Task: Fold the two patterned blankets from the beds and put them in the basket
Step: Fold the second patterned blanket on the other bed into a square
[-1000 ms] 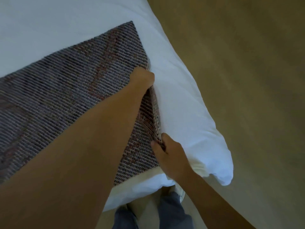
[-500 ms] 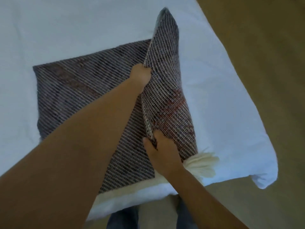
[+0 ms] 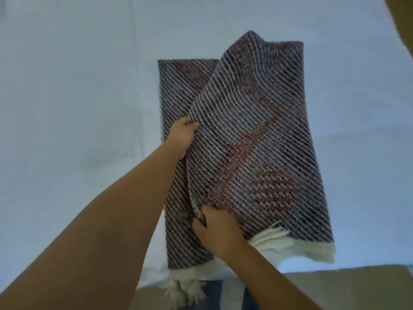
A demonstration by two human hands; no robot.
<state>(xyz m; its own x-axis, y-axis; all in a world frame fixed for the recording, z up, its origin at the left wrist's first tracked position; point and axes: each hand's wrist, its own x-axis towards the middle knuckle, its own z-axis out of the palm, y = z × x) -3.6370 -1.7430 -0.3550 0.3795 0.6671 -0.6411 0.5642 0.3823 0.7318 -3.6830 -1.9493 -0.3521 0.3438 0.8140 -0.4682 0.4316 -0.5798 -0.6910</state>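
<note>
A: Since half a second earlier, both hands had kept their pinch on the same edge but had swung it up and toward the person. The lifted flap now showed its broad face instead of a narrow ridge.

B: How were the fingers set?

A: The left hand [image 3: 182, 135] had its fingers [image 3: 192, 125] curled over the edge at the far end, clamped on the cloth. The right hand [image 3: 218, 233] gripped the same edge at the near end, close to the white fringe [image 3: 290, 247].

B: And where did the blanket [image 3: 257, 142] lie from there?

A: The raised flap spread to the right of both hands. The flat layer lay on the bed [image 3: 78, 108], beneath them and to their left. Its long axis ran away from the person, with the fringe nearest. The right hand was the nearer one, and the left reached further out.

B: So what did the next move turn on?

A: As I judged it, the held edge had to travel left and come down along the flat layer's left side to close the fold.

B: Did anything else differ?

A: Less of the flat layer showed than before, because the flap covered much of it. Neither a basket nor a second blanket was in view.
</note>
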